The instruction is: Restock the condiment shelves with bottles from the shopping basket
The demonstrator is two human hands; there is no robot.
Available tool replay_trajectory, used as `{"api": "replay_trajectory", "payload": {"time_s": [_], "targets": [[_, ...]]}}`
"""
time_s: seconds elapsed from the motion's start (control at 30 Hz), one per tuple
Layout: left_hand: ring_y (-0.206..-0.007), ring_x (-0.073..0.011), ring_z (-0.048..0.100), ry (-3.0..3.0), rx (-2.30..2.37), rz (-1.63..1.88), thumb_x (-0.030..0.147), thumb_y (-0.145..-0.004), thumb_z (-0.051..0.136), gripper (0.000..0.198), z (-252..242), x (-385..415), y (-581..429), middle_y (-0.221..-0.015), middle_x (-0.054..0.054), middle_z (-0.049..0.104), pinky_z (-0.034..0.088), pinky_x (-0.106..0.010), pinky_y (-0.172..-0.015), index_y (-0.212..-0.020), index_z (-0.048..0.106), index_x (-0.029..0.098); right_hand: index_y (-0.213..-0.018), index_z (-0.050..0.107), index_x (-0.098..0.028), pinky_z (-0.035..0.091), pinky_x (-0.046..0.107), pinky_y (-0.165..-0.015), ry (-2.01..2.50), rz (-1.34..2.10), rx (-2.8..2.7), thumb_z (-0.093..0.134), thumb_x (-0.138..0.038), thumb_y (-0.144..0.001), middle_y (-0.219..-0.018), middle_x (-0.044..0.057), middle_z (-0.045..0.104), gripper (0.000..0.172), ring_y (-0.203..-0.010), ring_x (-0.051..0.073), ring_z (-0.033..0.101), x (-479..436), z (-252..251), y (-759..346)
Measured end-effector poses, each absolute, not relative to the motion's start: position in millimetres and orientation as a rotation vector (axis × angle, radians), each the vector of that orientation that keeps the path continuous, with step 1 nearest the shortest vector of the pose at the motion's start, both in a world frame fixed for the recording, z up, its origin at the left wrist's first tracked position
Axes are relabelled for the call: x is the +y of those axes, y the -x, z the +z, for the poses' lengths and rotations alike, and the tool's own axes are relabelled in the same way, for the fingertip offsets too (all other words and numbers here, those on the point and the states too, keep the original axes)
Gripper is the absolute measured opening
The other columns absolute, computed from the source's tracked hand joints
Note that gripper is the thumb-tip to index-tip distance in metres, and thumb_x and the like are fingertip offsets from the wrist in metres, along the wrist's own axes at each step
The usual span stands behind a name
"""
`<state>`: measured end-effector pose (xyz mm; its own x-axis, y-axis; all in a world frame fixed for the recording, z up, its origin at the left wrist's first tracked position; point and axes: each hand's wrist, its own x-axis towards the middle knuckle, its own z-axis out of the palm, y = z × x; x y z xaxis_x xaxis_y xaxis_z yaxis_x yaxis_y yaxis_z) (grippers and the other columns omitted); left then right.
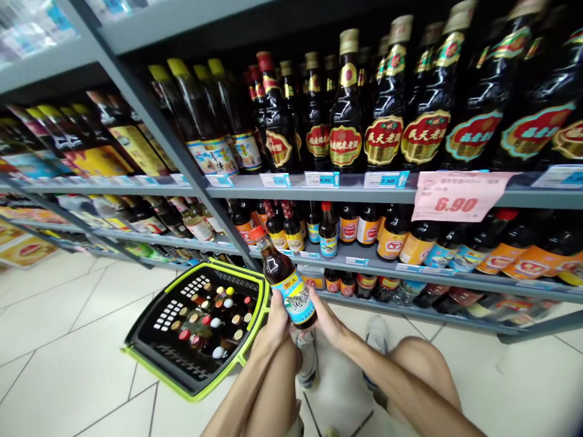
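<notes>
A dark sauce bottle (291, 285) with an orange-red cap and a blue and yellow label is held up in front of me, tilted to the left. My left hand (277, 318) grips its left side, and my right hand (325, 315) is closed around the right side near the base. To the left of my hands a black basket (157, 352) with a lime-green rim stands on the floor. Several bottles (216, 321) stand in it, mostly showing their caps.
A grey shelf rack (255, 193) spans the view, its tiers lined with dark bottles (382, 121). A pink price sign (460, 197) hangs from the shelf edge. A smaller red-capped bottle (328, 233) stands at the lower shelf's front. Pale tiles (82, 352) cover the floor.
</notes>
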<state>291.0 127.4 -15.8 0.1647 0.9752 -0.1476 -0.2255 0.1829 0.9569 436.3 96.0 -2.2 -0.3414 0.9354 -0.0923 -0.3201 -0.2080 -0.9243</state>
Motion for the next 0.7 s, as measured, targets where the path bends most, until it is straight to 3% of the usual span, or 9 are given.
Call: {"api": "replay_trajectory", "payload": {"time_s": [0.07,0.13,0.2,0.3,0.4,0.5,0.57,0.7], "targets": [[-0.102,-0.029,0.076,-0.814,0.902,1.233,0.095,-0.082,0.046,0.092,-11,128,-293,-0.112,-0.011,0.08,0.063,-0.04,-0.09,-0.132,0.066,0.019,-0.104,0.076,-0.024,0.058,0.041,-0.078,1.06,1.466,-1.291,0.045,-0.073,-0.1,-0.076,0.006,0.07,0.059,-0.082,0.026,0.068,104,0,-447],[-0.109,-0.0306,0.076,-0.709,0.829,1.215,0.088,-0.084,0.056,0.082,-5,127,-295,-0.112,-0.012,0.08,0.062,-0.042,-0.096,-0.124,0.07,0.017,-0.084,0.077,-0.022,0.055,0.043,-0.086,1.204,1.314,-1.352,0.047,-0.075,-0.098,-0.074,0.009,0.069,0.063,-0.084,0.028,0.068,115,2,-458],[-0.102,-0.0316,0.077,-0.676,0.796,1.118,0.087,-0.083,0.059,0.081,3,125,-296,-0.105,-0.014,0.081,0.064,-0.043,-0.092,-0.116,0.073,0.014,-0.089,0.077,-0.021,0.056,0.043,-0.083,1.28,1.26,-1.26,0.044,-0.08,-0.096,-0.088,0.013,0.075,0.067,-0.085,0.029,0.07,126,4,-465],[-0.088,-0.031,0.079,-0.653,0.79,1.031,0.092,-0.081,0.053,0.088,14,122,-299,-0.094,-0.015,0.08,0.066,-0.042,-0.082,-0.109,0.073,0.012,-0.113,0.073,-0.021,0.058,0.04,-0.081,1.187,1.267,-1.113,0.048,-0.082,-0.093,-0.111,0.013,0.077,0.068,-0.095,0.029,0.071,135,10,-465],[-0.077,-0.03,0.078,-0.635,0.787,0.978,0.097,-0.081,0.043,0.096,18,122,-302,-0.084,-0.016,0.078,0.065,-0.041,-0.073,-0.106,0.073,0.009,-0.107,0.07,-0.022,0.056,0.033,-0.067,1.004,1.409,-1.092,0.049,-0.081,-0.094,-0.091,0.007,0.074,0.064,-0.075,0.021,0.067,131,17,-456],[-0.075,-0.0296,0.078,-0.647,0.752,0.93,0.096,-0.083,0.042,0.095,17,124,-301,-0.083,-0.016,0.078,0.064,-0.039,-0.07,-0.11,0.073,0.009,-0.087,0.062,-0.023,0.043,0.026,-0.043,1.005,1.465,-1.157,0.048,-0.082,-0.094,-0.062,-0.004,0.053,0.061,-0.048,0.013,0.05,125,21,-446],[-0.077,-0.0304,0.078,-0.629,0.719,0.914,0.094,-0.084,0.044,0.094,17,125,-299,-0.085,-0.016,0.079,0.063,-0.039,-0.071,-0.112,0.073,0.01,-0.083,0.056,-0.024,0.039,0.025,-0.038,1.016,1.461,-1.175,0.05,-0.082,-0.093,-0.058,-0.007,0.045,0.06,-0.043,0.011,0.046,124,22,-443],[-0.081,-0.0327,0.078,-0.595,0.699,0.91,0.093,-0.081,0.05,0.093,18,126,-296,-0.09,-0.018,0.079,0.063,-0.041,-0.074,-0.116,0.073,0.009,-0.082,0.051,-0.025,0.04,0.024,-0.036,1.013,1.464,-1.179,0.051,-0.078,-0.096,-0.056,-0.008,0.044,0.056,-0.04,0.011,0.046,128,21,-441]]}}
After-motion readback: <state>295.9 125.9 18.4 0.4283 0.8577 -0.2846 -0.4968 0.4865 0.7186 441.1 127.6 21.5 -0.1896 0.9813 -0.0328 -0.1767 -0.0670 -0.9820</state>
